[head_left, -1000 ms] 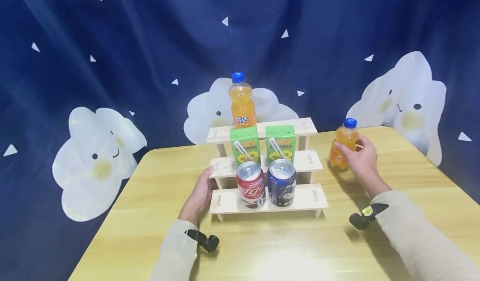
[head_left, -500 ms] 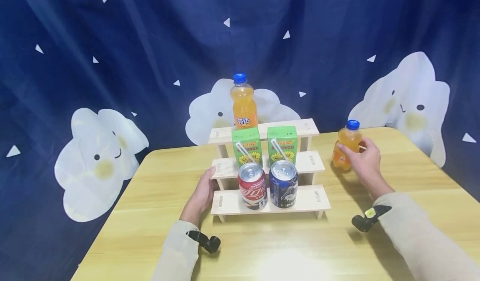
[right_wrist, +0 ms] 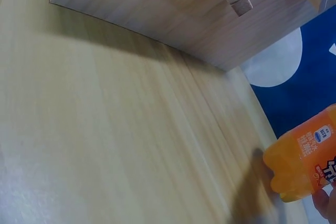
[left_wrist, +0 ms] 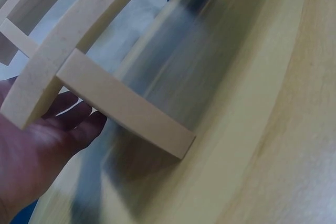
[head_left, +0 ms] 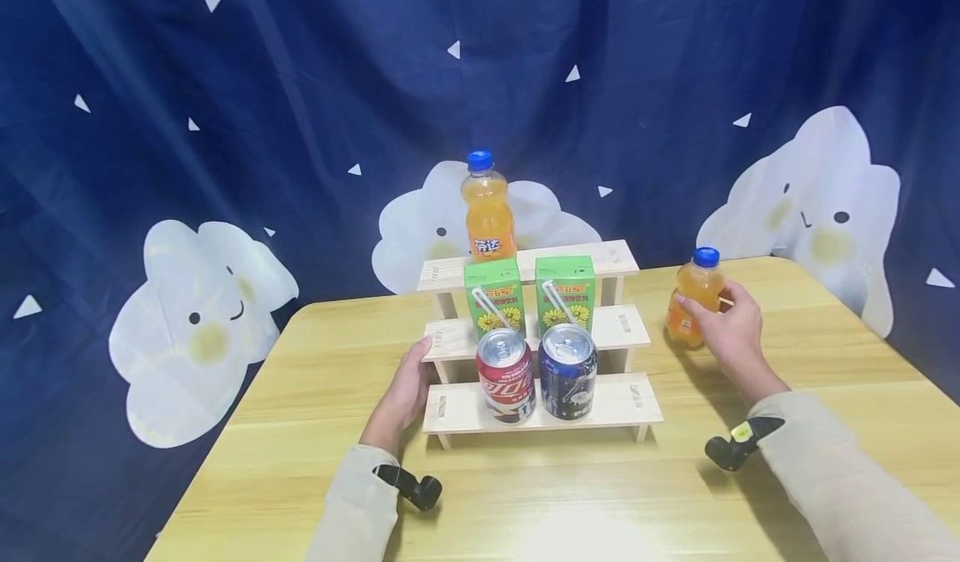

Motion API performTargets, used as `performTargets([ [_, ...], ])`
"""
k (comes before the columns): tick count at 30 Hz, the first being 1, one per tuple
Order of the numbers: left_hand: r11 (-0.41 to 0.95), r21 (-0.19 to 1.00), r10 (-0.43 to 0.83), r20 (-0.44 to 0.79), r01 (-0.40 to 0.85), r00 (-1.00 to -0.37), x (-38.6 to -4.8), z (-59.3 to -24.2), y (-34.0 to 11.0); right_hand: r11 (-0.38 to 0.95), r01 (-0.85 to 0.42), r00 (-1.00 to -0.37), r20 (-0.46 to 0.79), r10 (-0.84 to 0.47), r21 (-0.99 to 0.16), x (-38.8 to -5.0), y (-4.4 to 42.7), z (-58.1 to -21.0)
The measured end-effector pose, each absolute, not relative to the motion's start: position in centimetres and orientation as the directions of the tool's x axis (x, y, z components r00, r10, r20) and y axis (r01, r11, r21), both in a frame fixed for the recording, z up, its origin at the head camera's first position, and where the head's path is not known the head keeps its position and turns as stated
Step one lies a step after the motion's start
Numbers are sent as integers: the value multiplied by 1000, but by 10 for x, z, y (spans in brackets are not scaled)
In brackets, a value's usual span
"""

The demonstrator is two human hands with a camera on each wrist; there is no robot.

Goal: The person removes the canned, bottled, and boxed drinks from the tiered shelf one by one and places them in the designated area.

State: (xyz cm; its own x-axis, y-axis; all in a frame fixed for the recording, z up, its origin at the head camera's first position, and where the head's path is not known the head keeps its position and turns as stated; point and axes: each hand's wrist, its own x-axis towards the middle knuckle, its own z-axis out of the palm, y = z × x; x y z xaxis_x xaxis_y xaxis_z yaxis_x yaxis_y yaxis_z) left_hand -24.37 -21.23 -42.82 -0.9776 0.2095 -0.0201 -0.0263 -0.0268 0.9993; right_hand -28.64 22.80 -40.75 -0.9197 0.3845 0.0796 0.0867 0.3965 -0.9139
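My right hand [head_left: 735, 328] grips an orange soda bottle [head_left: 684, 330] with a blue cap, right of a three-tier wooden rack [head_left: 626, 391]. In the right wrist view only the bottle's lower part [right_wrist: 302, 156] shows, just by its shadow; whether the base touches the table I cannot tell. At the rack's left side my left hand [head_left: 405, 387] holds the end of the middle tier, fingers [left_wrist: 86, 129] curled beneath the board. A second orange soda bottle [head_left: 489, 212] stands upright on the top tier's left half.
Two green drink cartons [head_left: 495, 295] with straws stand on the middle tier. On the bottom tier are a red can [head_left: 505, 378] and a dark blue can [head_left: 568, 374]. The rack stands on a wooden table [head_left: 315, 429]; a blue curtain [head_left: 337, 62] with clouds hangs behind.
The head view has shifted very slightly. Both hands keep their holds, and the bottle in my right hand sits a touch lower than before.
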Motion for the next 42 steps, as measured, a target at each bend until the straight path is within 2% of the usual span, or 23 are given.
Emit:
performTargets([
  [9,-3,1000,226,24,23,-974,-253,-431,-208,398,101,-911,76,406,-912,-282,236,-409],
  [18,-58,998,164,-28,-38,-986,-253,-430,-202,402,97,-927,65,370,-910,-280,238,-407],
  [25,-66,996,184,-46,-60,-982,-247,-429,-206,437,50,-934,114,339,-898,-281,237,-405],
  [42,-46,999,164,-8,-16,-986,-245,-430,-210,492,-76,-928,242,284,-867,-292,228,-337],
])
